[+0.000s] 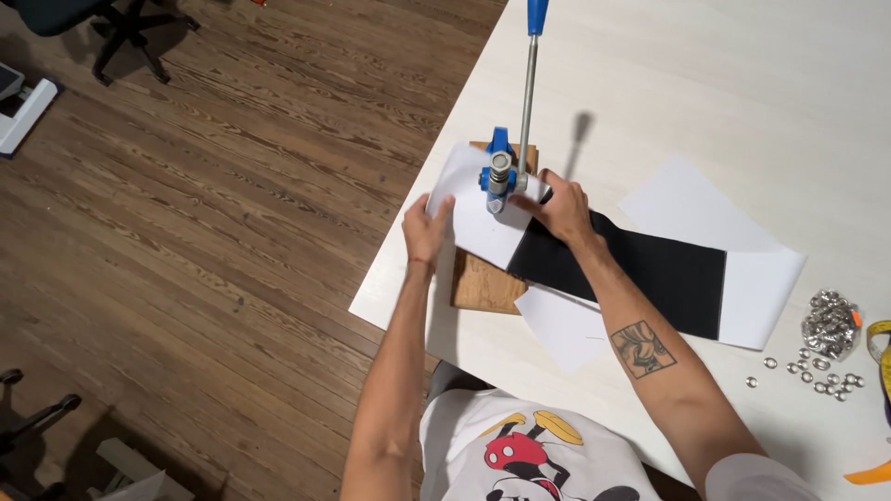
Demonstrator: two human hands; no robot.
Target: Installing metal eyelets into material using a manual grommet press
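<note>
Pinning the white sheet flat, left hand and right hand should stay steady under the blue press.

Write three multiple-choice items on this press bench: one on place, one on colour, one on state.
1. The loose metal eyelets lie:
A. right of the sheets
B. under the press
C. on the floor

2. The press body is:
A. red
B. blue
C. green

3. The lever handle stands:
A. raised
B. pushed flat
C. detached

A: they are scattered near the table's right end.
B: blue frame on the wooden base.
A: it points up while the left hand and right hand hold the white sheet and black sheet.
</note>
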